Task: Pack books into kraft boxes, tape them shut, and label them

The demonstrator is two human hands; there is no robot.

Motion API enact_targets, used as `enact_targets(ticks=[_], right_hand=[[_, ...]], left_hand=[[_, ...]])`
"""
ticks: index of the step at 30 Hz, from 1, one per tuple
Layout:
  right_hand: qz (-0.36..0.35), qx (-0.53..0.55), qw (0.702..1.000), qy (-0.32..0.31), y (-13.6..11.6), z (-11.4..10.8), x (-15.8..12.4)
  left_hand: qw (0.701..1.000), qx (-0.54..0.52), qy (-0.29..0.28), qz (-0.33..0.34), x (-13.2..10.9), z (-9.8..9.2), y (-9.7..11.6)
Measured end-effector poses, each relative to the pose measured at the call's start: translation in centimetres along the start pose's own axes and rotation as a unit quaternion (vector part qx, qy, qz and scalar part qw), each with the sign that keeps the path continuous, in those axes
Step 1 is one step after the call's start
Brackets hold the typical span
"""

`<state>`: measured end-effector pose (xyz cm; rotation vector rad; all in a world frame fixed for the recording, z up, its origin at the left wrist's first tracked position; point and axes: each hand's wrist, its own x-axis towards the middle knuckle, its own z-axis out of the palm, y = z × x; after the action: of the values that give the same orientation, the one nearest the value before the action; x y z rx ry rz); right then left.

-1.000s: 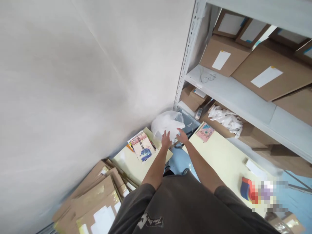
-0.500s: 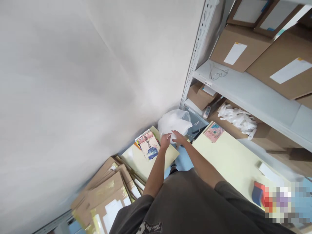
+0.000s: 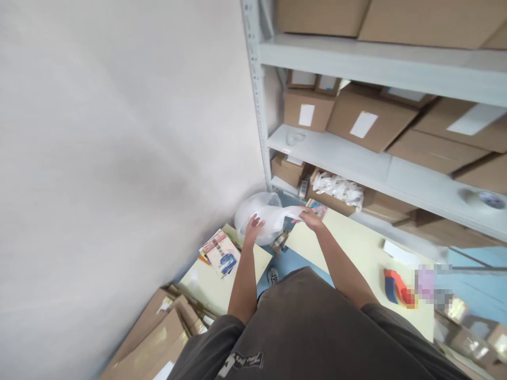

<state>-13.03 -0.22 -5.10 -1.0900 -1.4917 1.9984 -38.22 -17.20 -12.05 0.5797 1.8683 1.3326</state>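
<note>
A white, see-through plastic bag (image 3: 271,220) spreads out in front of me near the wall corner. My right hand (image 3: 311,217) is closed on its edge and stretches a strip of it out to the right. At the bag's near left side is my left hand (image 3: 254,230), its fingers apart and against the plastic. Whether the left fingers pinch any of it is not clear. Left of the bag, several booklets (image 3: 222,252) lie on a pale yellow tabletop (image 3: 204,282).
A metal shelf (image 3: 328,150) with cardboard boxes (image 3: 309,108) rises at the right. White bundled plastic (image 3: 338,187) lies in a lower box. A longer pale table (image 3: 348,248) bears a red and blue object (image 3: 396,287). Flattened cartons (image 3: 158,332) lean at lower left.
My hands have moved apart. The right has gone rightward, pulling the bag's edge out, and the left fingers have spread. The view has turned toward the shelf.
</note>
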Motion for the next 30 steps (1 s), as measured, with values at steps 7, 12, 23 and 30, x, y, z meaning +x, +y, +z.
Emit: enact_targets(ticks=[7,12,23,30], right_hand=[[-0.075,0.067,0.984,0.147,-0.1,-9.8,-8.5],[-0.068,0.032,0.973,0.216,0.6,-16.6,-15.0],[-0.001,-0.007,0.966,0.258,7.6,-26.3,-26.9],[0.071,-0.002,0.890,0.450,13.3,-24.0,-25.0]], left_hand=[[0.962,0.012,-0.273,-0.016,-3.0,8.6,3.1],[0.916,0.103,-0.388,-0.001,-4.3,13.7,6.3],[0.875,0.223,-0.401,0.154,-3.0,20.5,9.8],[0.891,0.165,-0.414,0.083,1.4,26.9,5.9]])
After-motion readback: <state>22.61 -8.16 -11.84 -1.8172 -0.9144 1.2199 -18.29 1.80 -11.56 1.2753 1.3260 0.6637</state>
